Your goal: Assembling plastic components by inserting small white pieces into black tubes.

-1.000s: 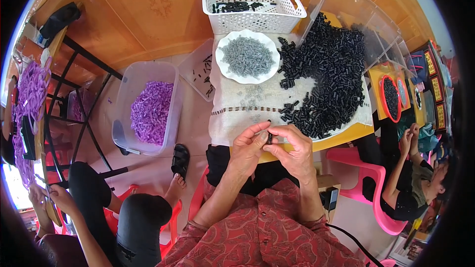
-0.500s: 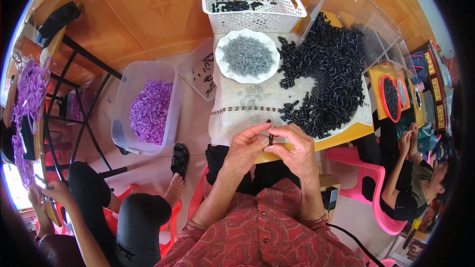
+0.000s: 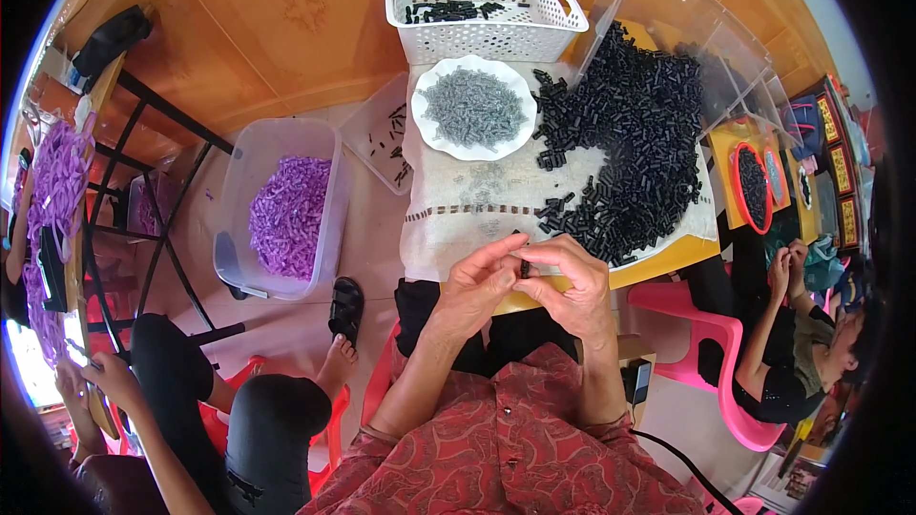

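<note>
My left hand (image 3: 477, 284) and my right hand (image 3: 571, 288) meet at the near edge of the cloth-covered table. Between their thumbs and fingertips they pinch a small black cylindrical piece (image 3: 524, 268); the fingers hide part of it. Just beyond and to the right lies a large heap of black tube-like pieces (image 3: 649, 133). A white scalloped plate (image 3: 474, 154) holds a pile of small clear-grey pieces (image 3: 474, 107) straight ahead of my hands.
A white perforated basket (image 3: 491, 42) with some black pieces stands at the back. A clear bin (image 3: 687, 0) leans by the heap. On the floor at left sits a tub (image 3: 229, 238) of purple pieces. Other people sit on both sides, one beside a pink chair (image 3: 730, 372).
My hands stay together at nearly the same spot, with the black piece turned slightly between the fingertips. The surrounding things shift a little left in view.
</note>
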The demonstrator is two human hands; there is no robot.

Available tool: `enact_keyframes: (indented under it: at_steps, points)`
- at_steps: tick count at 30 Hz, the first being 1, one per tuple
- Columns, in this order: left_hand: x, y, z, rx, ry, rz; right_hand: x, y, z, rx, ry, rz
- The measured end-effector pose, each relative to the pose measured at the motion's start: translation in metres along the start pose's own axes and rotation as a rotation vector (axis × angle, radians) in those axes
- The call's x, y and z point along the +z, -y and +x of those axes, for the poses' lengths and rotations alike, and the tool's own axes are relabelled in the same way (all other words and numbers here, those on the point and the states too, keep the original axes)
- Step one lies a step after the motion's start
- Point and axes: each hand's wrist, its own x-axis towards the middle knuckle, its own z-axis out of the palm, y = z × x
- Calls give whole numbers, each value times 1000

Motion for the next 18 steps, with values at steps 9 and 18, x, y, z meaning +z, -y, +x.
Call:
enact_keyframes:
  at_steps: [9, 18]
  points:
    - [-4, -10, -5, 18, 112, 365, 5, -10, -6, -5, -64, 33]
    - [-14, 0, -7, 74, 38, 545, 8, -16, -8, -29, -89, 30]
